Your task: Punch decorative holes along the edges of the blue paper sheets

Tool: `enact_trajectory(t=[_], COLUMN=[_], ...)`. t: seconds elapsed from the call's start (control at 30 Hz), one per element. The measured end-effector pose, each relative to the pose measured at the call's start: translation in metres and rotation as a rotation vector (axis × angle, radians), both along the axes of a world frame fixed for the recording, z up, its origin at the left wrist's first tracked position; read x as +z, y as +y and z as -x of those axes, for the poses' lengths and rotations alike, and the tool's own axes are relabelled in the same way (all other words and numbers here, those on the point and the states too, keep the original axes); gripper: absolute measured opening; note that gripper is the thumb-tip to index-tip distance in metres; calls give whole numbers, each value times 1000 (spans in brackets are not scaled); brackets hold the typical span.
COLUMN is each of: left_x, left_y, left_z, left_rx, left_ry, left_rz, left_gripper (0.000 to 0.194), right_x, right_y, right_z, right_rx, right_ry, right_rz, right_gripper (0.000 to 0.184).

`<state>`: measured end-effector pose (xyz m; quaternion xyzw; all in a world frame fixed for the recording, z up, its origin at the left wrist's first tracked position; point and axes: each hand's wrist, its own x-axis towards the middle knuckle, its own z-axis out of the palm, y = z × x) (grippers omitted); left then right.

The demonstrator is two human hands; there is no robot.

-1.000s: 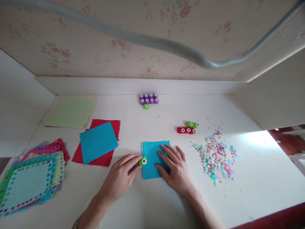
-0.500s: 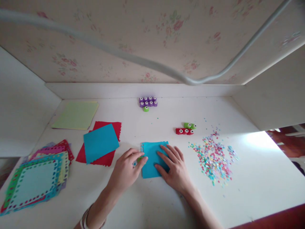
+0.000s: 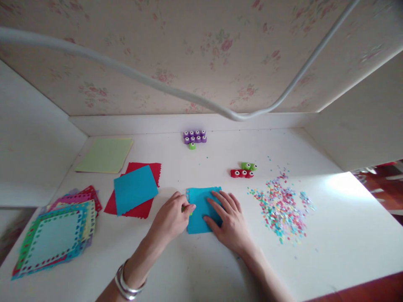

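A small blue paper square (image 3: 201, 199) lies on the white desk (image 3: 195, 268) in front of me. My right hand (image 3: 228, 220) rests flat on its right half with fingers spread, holding it down. My left hand (image 3: 173, 216) is closed over a small green paper punch (image 3: 184, 208) at the paper's left edge; only a sliver of green shows between the fingers. The paper's top edge and upper left edge carry a row of punched holes.
Left of me lie a blue sheet on red sheets (image 3: 135, 188), a pale green sheet (image 3: 105, 155) and a pile of punched coloured papers (image 3: 56, 235). Purple punches (image 3: 194, 137) stand at the back, red and green punches (image 3: 242, 170) mid-right, confetti (image 3: 280, 207) beyond.
My left hand has moved up along the paper's left edge and closed over the green punch, which showed fully a second ago. The right hand has stayed on the paper.
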<state>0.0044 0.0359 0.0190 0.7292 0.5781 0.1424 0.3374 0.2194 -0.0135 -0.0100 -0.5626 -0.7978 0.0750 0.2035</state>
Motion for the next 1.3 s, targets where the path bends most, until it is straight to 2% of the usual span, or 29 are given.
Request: enact_trajectory(t=[0.2,0.33,0.57,0.7,0.87,0.97,1.07,1.2,1.3], left_x=[-3,1,11,11,1,-8,-17,-26,-26], left_y=[1,-3,-6,-10,-19,-31,-43,-55,-61], left_z=[-1,3,12,21,46,61,72,76,70], left_rx=[-81,-86,-122,-117,-69,-15,-18,-33,-14], left_ry=[6,-7,40,30,-2,-36,-4,27,-6], left_rz=[-80,-189,-267,-334,-398,-434,-452,-503,-515], left_gripper=[22,24,30,30,32,30,27,28,28], right_x=[-1,-1,1,0,-2,-3,-3,0,7], right_y=[-1,-2,-4,-4,-4,-5,-4,-3,-7], right_z=[0,1,2,2,1,2,1,1,7], right_rx=[-12,-16,-23,-26,-21,-25,-19,-19,-32], right_ry=[14,34,51,41,38,36,40,70,136], right_rz=[5,9,14,9,-7,-9,-18,-63,-98], right_gripper=[48,47,45,45,43,43,44,40,34])
